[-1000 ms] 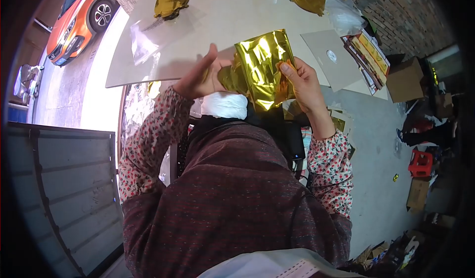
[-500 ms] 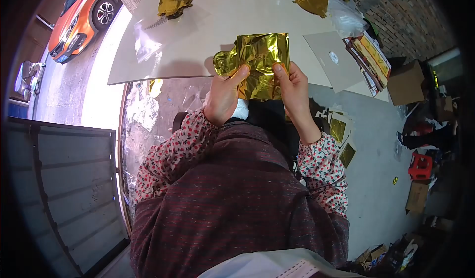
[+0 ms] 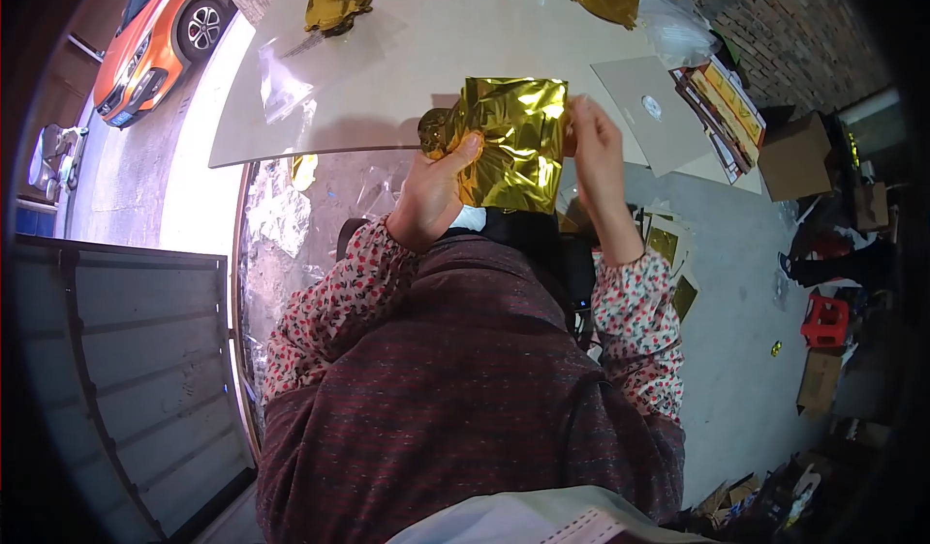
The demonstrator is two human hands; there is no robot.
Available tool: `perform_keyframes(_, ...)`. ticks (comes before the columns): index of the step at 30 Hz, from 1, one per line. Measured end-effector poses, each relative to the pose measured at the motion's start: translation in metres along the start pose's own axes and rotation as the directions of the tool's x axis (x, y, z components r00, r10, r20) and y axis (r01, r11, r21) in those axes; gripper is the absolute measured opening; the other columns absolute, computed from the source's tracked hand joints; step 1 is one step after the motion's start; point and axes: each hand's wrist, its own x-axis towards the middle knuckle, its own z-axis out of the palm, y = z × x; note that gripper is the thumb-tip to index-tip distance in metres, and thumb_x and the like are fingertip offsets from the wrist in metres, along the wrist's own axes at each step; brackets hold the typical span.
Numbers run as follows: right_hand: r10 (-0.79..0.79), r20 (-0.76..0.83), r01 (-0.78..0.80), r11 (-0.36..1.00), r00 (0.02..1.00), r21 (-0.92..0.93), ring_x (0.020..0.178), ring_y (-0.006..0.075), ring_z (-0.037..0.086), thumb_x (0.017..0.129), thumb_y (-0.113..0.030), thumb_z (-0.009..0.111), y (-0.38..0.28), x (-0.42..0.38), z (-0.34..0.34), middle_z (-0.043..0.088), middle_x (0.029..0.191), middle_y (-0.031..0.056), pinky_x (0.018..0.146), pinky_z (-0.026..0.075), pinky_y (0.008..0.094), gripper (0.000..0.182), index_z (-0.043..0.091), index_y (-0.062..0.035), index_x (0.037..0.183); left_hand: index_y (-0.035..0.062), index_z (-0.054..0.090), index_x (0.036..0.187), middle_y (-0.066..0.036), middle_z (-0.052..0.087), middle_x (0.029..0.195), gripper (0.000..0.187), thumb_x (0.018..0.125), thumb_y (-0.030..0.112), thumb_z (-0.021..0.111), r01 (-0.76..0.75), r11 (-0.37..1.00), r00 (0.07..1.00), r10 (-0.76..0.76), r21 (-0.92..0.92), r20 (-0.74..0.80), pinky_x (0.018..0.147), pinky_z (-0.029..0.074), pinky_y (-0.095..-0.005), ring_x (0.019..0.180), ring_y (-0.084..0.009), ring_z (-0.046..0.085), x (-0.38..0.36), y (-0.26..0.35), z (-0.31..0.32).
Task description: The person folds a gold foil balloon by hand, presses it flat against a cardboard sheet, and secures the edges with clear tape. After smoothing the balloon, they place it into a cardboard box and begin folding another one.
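A folded sheet of shiny gold foil point(image 3: 515, 142) is held up over the near edge of the pale table point(image 3: 387, 89). My left hand point(image 3: 436, 187) grips its left side, thumb on the front face, with a crumpled gold part sticking out to the left. At the right edge of the foil is my right hand point(image 3: 598, 154), its fingers bent close to the edge. Its fingertips are partly behind the foil, so whether they pinch it cannot be made out.
More gold foil point(image 3: 344, 0) lies at the table's far side. Clear plastic point(image 3: 283, 87) rests on the left. Grey card point(image 3: 635, 108) and printed sheets point(image 3: 722, 113) are at the right. A red stool point(image 3: 824, 321) and cardboard boxes point(image 3: 796, 161) stand on the floor.
My right hand has moved right, and its thumb has left the front of the foil. The foil now hangs slightly lower, still in my left hand.
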Motion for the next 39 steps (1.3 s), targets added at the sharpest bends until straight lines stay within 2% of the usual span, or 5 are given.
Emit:
perform_keyframes(13, -0.108, -0.082, 0.101, 0.991, 0.991, -0.091, 0.061, 0.0013, 0.045, 0.099, -0.024, 0.059, 0.000, 0.018, -0.001, 0.055, 0.067, -0.0062, 0.054, 0.033, 0.0197, 0.027, 0.069, -0.0001, 0.093, -0.0013, 0.054, 0.128, -0.007, 0.061, 0.123, 0.030, 0.101, 0.011, 0.051, 0.069, 0.997, 0.996, -0.070, -0.025, -0.054, 0.095, 0.050, -0.0330, 0.111, -0.0159, 0.060, -0.010, -0.005, 0.008)
perform_keyframes(17, -0.620, 0.228, 0.611, 0.521, 0.751, -0.596, 0.072, 0.0251, 0.068, 0.096, -0.030, 0.061, -0.028, 0.031, 0.004, 0.069, 0.075, 0.0083, 0.065, 0.050, 0.0357, 0.026, 0.068, -0.0050, 0.095, -0.0021, 0.055, 0.127, -0.007, 0.063, 0.121, 0.030, 0.101, 0.011, 0.053, 0.093, 0.993, 0.995, -0.090, 0.071, -0.048, 0.095, 0.050, -0.0321, 0.109, -0.0151, 0.060, -0.008, -0.011, -0.003)
perform_keyframes(21, -0.129, 0.615, 0.628, 0.200, 0.778, -0.752, 0.073, 0.0374, 0.063, 0.093, -0.049, 0.056, -0.061, 0.027, 0.027, 0.065, 0.073, 0.0148, 0.064, 0.049, 0.0445, 0.044, 0.065, -0.0074, 0.085, -0.0027, 0.056, 0.126, -0.007, 0.064, 0.117, 0.029, 0.100, 0.010, 0.054, 0.089, 0.988, 0.996, -0.087, 0.125, -0.021, 0.093, 0.050, -0.0313, 0.106, -0.0144, 0.061, -0.010, -0.013, 0.001)
perform_keyframes(31, -0.498, 0.334, 0.562, 0.430, 0.800, -0.707, 0.067, 0.0321, 0.066, 0.096, -0.036, 0.058, -0.050, 0.056, 0.000, 0.064, 0.067, 0.0158, 0.058, 0.049, 0.0407, 0.033, 0.066, -0.0060, 0.085, -0.0013, 0.054, 0.126, -0.010, 0.062, 0.118, 0.028, 0.101, 0.010, 0.050, 0.170, 0.985, 0.984, -0.172, -0.042, -0.040, 0.093, 0.052, -0.0369, 0.106, -0.0200, 0.062, -0.013, 0.000, 0.000)
perform_keyframes(39, 0.051, 0.262, -0.003, 0.983, 0.964, -0.182, 0.058, 0.0022, 0.048, 0.096, -0.026, 0.063, -0.003, -0.011, -0.003, 0.057, 0.064, -0.0050, 0.051, 0.038, 0.0240, 0.029, 0.066, -0.0010, 0.081, -0.0001, 0.054, 0.127, -0.011, 0.061, 0.121, 0.028, 0.102, 0.012, 0.049, -0.028, 0.999, 0.997, 0.030, 0.032, -0.068, 0.096, 0.051, -0.0389, 0.111, -0.0220, 0.061, 0.000, 0.012, -0.008)
